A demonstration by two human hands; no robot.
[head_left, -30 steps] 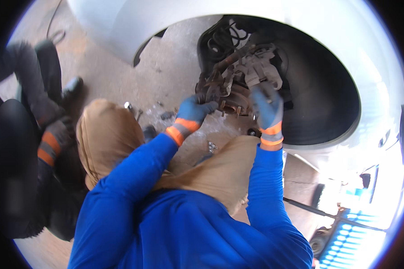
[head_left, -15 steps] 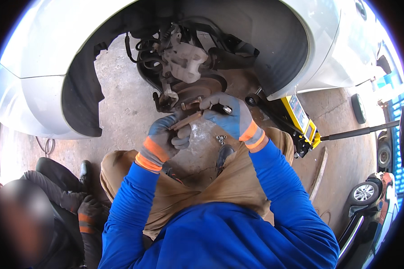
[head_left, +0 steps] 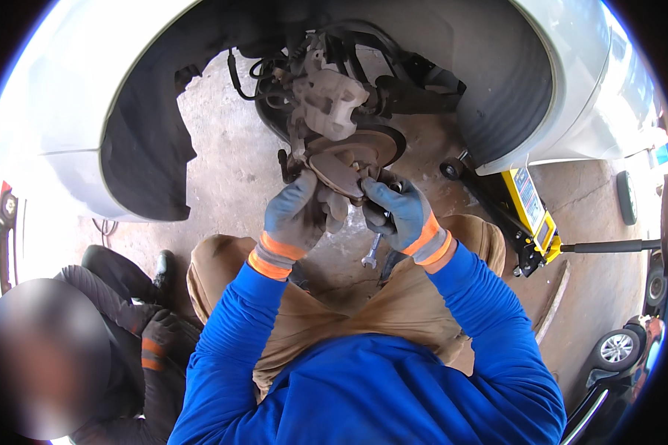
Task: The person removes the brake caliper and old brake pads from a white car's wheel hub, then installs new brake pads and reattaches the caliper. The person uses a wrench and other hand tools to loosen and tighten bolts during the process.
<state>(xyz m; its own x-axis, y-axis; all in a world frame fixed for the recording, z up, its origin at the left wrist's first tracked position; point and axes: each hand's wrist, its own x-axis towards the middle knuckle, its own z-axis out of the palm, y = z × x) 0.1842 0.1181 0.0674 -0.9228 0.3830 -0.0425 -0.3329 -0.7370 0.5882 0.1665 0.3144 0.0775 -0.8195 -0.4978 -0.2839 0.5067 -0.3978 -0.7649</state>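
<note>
A flat brown brake pad [head_left: 337,175] is held between my two gloved hands, its broad face turned up. My left hand [head_left: 295,206] pinches its left side, and my right hand [head_left: 397,211] grips the right end. An open-ended wrench [head_left: 371,254] is also held in my right hand, its jaw sticking out below the fingers. Just beyond the pad are the rusty brake disc [head_left: 387,142] and the grey brake caliper [head_left: 329,102] in the wheel arch. The pad covers part of the disc.
A pale car body [head_left: 59,111] arches over the work. At the right a yellow and black floor jack [head_left: 531,211] stands with its long handle reaching outward. A co-worker in dark clothes [head_left: 119,334] sits at lower left. Another car's wheel [head_left: 617,347] is at far right.
The brake pad has turned from edge-on to show its broad face. My right hand has rotated, so the wrench now points down below it. The whole view has shifted slightly.
</note>
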